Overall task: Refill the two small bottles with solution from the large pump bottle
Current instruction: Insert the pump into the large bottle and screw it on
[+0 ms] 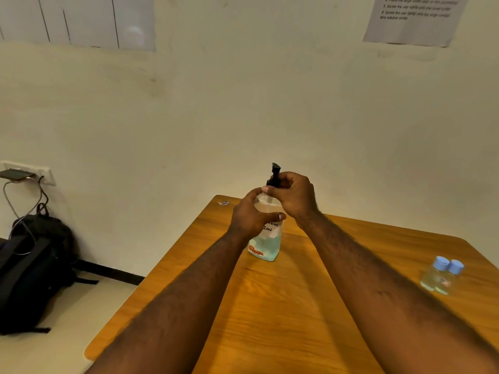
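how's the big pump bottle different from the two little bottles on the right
The large pump bottle is much taller and wider than the small bottles. It has a black pump on top; they have blue caps. The left hand grips its body and the right hand grips the pump, while the small bottles stand untouched. All are clear, hold pale liquid and stand on the table.

glossy wood table (310,306), clear plastic pump bottle (266,248)

On the large pump bottle (266,248), a handwritten white label (272,230) shows "LENS" and "ION". The wall sheet (413,21) lists steps 4, 5 and 6, mostly blurred.
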